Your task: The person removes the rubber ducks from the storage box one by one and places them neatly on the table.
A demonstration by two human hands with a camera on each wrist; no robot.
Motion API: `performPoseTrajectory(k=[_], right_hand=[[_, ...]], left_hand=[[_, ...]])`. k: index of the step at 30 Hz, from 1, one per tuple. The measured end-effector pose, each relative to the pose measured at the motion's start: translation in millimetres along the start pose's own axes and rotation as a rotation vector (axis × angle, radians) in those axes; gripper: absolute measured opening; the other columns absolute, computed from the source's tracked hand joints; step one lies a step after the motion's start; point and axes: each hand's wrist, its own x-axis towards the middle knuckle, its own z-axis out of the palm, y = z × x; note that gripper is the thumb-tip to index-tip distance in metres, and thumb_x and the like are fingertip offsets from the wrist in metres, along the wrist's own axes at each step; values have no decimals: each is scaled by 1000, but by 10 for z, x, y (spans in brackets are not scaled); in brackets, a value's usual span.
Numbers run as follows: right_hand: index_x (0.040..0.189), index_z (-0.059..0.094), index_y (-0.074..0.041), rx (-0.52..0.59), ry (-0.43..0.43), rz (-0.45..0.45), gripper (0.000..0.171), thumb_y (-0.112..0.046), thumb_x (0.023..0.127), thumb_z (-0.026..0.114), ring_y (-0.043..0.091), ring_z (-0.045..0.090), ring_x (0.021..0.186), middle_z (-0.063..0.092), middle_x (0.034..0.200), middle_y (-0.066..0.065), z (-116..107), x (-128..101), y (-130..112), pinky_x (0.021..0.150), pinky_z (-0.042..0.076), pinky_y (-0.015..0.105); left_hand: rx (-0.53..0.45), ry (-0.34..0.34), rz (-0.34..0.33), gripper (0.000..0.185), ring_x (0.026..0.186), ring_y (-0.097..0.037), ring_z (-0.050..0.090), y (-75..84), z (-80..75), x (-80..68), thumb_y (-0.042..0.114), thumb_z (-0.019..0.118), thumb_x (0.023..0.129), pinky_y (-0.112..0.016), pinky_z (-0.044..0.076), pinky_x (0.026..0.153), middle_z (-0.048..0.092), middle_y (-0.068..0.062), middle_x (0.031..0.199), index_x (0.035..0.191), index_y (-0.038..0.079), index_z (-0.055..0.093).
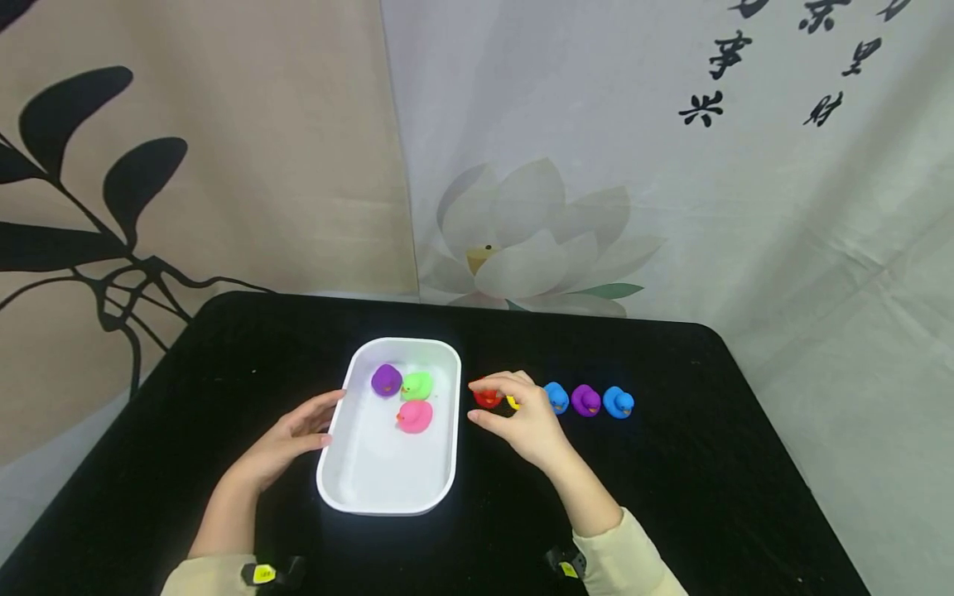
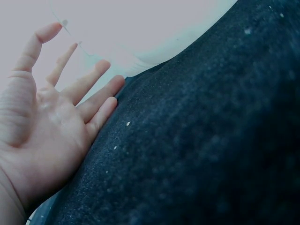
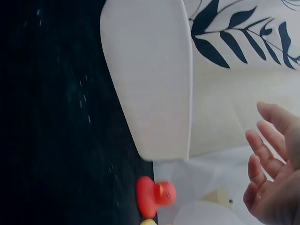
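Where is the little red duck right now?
In the head view the red duck sits on the black table, just right of the white tray, under the right hand.

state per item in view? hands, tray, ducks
left hand: open, fingers against tray's left wall
right hand: open, over red duck, no grip seen
white tray: upright on table, holds three ducks
purple, green, pink ducks: upright in tray
red duck: on table beside tray
yellow duck: mostly hidden by hand
blue, purple, blue ducks: upright in row on table

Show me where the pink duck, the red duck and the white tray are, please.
pink duck [image 1: 414, 416], head view, on its body.
red duck [image 3: 154, 196], right wrist view, on its body.
white tray [image 1: 387, 480], head view, on its bare floor.
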Motion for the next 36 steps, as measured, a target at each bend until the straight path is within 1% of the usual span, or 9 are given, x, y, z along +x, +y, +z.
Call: performPoseTrajectory(k=[5, 9, 14, 17, 21, 24, 28, 33, 36], right_hand=[[103, 67, -23, 12, -44, 13, 30, -28, 74, 74, 16, 48, 97, 59, 103, -15, 189, 48, -35, 79, 48, 36], [103, 67, -25, -15, -67, 39, 31, -31, 73, 74, 16, 48, 95, 59, 102, -15, 320, 90, -63, 75, 49, 32], [102, 68, -22, -44, -76, 32, 32, -23, 72, 76, 22, 48, 93, 61, 102, -13, 479, 165, -59, 70, 50, 33], [102, 68, -22, -73, -84, 28, 33, -23, 70, 77, 18, 47, 91, 61, 100, -13, 554, 206, -57, 68, 49, 32], [102, 68, -25, -132, -98, 29, 34, -28, 70, 77, 9, 45, 92, 61, 98, -15, 646, 257, -43, 71, 46, 27], [102, 68, -26, -183, -104, 35, 34, -29, 69, 77, 8, 45, 96, 61, 97, -16, 717, 294, -19, 76, 44, 29], [103, 68, -26, -262, -112, 25, 37, -31, 68, 78, 8, 45, 96, 62, 97, -16, 792, 342, -2, 80, 41, 30], [103, 69, -24, -351, -125, -31, 40, -34, 65, 79, 7, 45, 91, 64, 95, -14, 841, 409, 5, 79, 37, 27], [102, 69, -24, -389, -141, -36, 40, -35, 64, 80, 6, 45, 89, 64, 95, -14, 861, 443, 7, 78, 36, 25]], left_hand=[[-3, -4, 2, 57, 121, -39, 36, 3, -2, -2, 11, 58, 83, -61, 36, 86, 36, -11, 138, 136, 12, 36], [0, -2, -1, 57, 122, -39, 36, -1, -2, -3, 11, 57, 83, -61, 35, 86, 36, -10, 138, 136, 13, 36], [3, 2, -9, 57, 122, -38, 35, -2, 0, 1, 12, 58, 84, -62, 34, 86, 35, -9, 139, 136, 14, 36], [4, 3, -13, 56, 122, -39, 35, -3, 3, 1, 13, 58, 84, -63, 33, 86, 35, -9, 139, 136, 14, 36], [3, -1, -13, 56, 122, -39, 34, -3, 1, 0, 13, 57, 84, -62, 34, 86, 35, -9, 139, 136, 14, 36], [6, -1, -20, 56, 123, -39, 34, -8, -3, -2, 13, 57, 84, -62, 34, 86, 35, -9, 139, 136, 14, 36], [8, -1, -24, 56, 123, -39, 34, -15, -8, -6, 13, 57, 84, -62, 35, 86, 35, -9, 139, 136, 14, 36], [3, -1, -15, 56, 123, -39, 34, -4, -5, -7, 13, 56, 84, -62, 35, 86, 35, -8, 138, 136, 15, 36], [3, -3, -12, 56, 122, -39, 35, 4, 1, -1, 13, 56, 84, -61, 36, 86, 35, -8, 138, 136, 15, 36]])
